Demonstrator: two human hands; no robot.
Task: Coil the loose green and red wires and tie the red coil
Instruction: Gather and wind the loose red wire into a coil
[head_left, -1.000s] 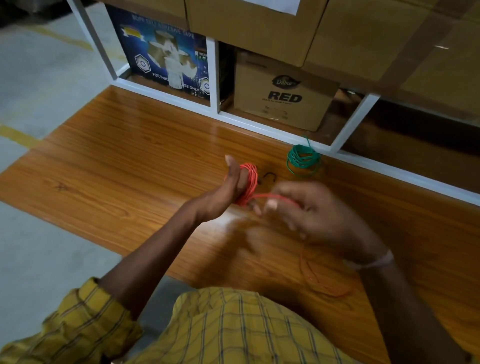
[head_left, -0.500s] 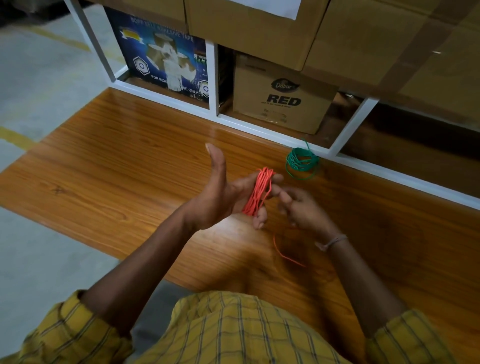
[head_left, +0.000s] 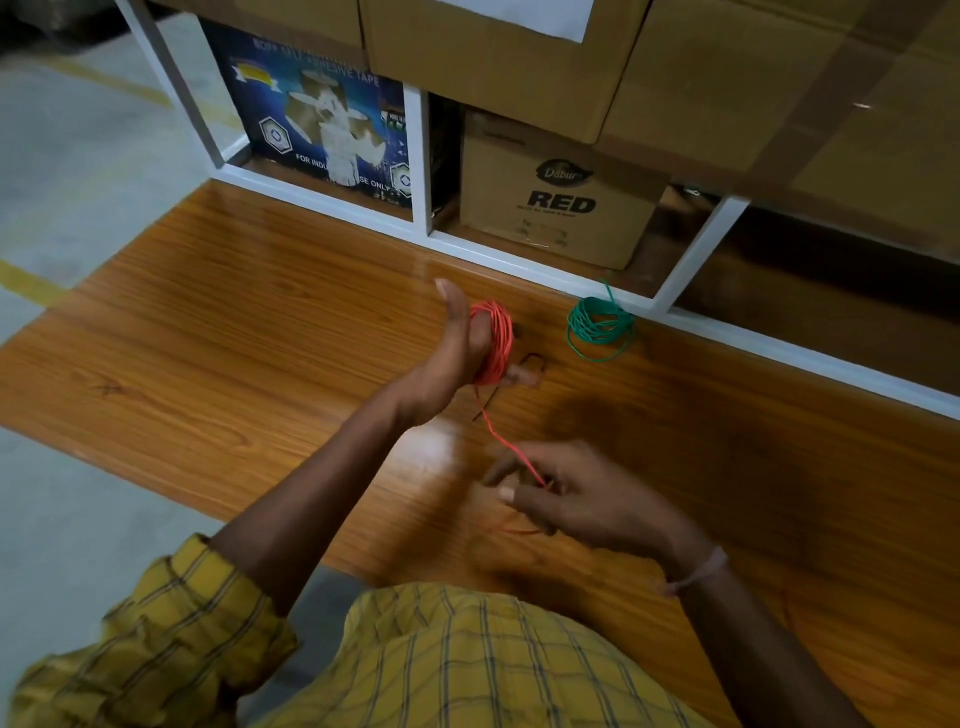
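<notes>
The red wire coil (head_left: 494, 343) is wound around the fingers of my left hand (head_left: 457, 353), thumb pointing up, above the wooden board (head_left: 234, 332). A loose red strand (head_left: 506, 444) runs from the coil down to my right hand (head_left: 576, 499), which pinches it between thumb and fingers nearer to me. The strand's tail (head_left: 514, 530) trails under that hand. The green wire (head_left: 600, 327) lies coiled on the board by the white rack frame, untouched. A small dark tie (head_left: 535, 361) lies on the board just behind my left fingers.
A white metal rack frame (head_left: 519, 265) runs along the board's far edge, holding a brown "RED" carton (head_left: 561, 192) and a blue tape box (head_left: 322, 114). Larger cartons sit above. Grey floor lies to the left.
My right hand has pulled away from the coil toward me, drawing out a length of red strand. My left hand has turned, with the coil around its fingers.
</notes>
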